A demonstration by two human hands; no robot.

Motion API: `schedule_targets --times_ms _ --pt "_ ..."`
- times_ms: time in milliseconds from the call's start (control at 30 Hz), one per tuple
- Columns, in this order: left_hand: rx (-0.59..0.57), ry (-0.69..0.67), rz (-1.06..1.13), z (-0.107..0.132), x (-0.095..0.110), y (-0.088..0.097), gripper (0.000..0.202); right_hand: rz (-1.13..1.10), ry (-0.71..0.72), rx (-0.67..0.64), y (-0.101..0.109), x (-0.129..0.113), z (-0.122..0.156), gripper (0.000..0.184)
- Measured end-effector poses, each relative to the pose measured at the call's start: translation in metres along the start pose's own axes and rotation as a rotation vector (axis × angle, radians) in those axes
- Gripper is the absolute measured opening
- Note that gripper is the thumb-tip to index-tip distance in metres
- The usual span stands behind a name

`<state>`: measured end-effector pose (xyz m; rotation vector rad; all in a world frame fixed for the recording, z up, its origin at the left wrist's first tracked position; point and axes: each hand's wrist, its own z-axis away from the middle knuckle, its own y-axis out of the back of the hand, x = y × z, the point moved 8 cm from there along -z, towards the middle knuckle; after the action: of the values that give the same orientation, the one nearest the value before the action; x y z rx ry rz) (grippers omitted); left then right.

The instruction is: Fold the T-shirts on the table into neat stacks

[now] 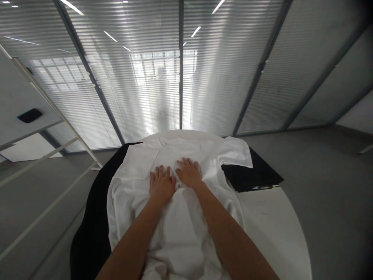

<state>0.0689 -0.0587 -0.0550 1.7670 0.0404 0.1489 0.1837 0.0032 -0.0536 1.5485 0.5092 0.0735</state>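
A white short-sleeved shirt (180, 229) lies spread and wrinkled over the round white table (271, 229). My left hand (162, 184) rests flat on the shirt's middle, fingers apart, holding nothing. Just beside it, my right hand (189, 173) also presses palm down on the fabric with spread fingers, and the two hands nearly touch. One shirt sleeve (236, 151) sticks out to the far right, and a folded flap (140, 161) lies on the far left.
A black cloth (90, 233) hangs under the shirt on the left, and a black fabric piece (250, 171) shows at the far right. A white ladder-like frame (43, 167) stands at left. Glass walls with blinds (145, 89) rise beyond the grey floor (320, 194).
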Motion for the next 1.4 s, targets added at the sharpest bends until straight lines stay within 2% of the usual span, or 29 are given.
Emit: schedule_targets --times_ms 167,233,333,467,600,700,800,933,1167,1300,1400 --pt "-0.039 -0.019 0.027 0.003 -0.002 -0.008 0.058 -0.09 0.033 -0.078 0.011 0.014 -0.008 0.048" --pt "-0.035 -0.011 0.03 0.001 -0.003 -0.007 0.058 -0.136 0.067 -0.067 0.026 0.025 -0.012 0.047" --pt "-0.017 -0.011 0.025 0.001 -0.002 -0.005 0.058 -0.184 0.048 0.064 0.065 0.049 -0.012 0.046" --pt "0.011 -0.005 0.002 0.002 0.002 -0.003 0.057 -0.131 -0.203 0.26 0.114 0.095 0.004 0.042" --pt "0.047 0.006 -0.015 0.002 0.002 -0.001 0.056 -0.127 -0.57 0.405 0.14 0.149 0.034 0.047" --pt "0.062 0.0 -0.013 0.002 0.003 -0.001 0.056 -0.187 -0.808 0.465 0.14 0.184 0.054 0.055" --pt "0.068 0.004 -0.011 0.002 0.002 0.0 0.055 -0.206 -0.876 0.463 0.13 0.201 0.057 0.057" --pt "0.06 0.009 -0.007 0.002 0.002 0.001 0.056 -0.192 -0.953 0.518 0.124 0.21 0.059 0.057" --pt "0.021 0.022 -0.005 0.002 0.002 -0.001 0.056 -0.164 -0.88 0.496 0.125 0.213 0.052 0.047" --pt "0.021 0.024 0.001 0.001 0.002 -0.002 0.056 -0.176 -0.895 0.528 0.124 0.216 0.053 0.045" --pt "0.031 0.024 0.006 0.0 0.002 -0.002 0.056 -0.193 -0.832 0.558 0.123 0.223 0.045 0.045"
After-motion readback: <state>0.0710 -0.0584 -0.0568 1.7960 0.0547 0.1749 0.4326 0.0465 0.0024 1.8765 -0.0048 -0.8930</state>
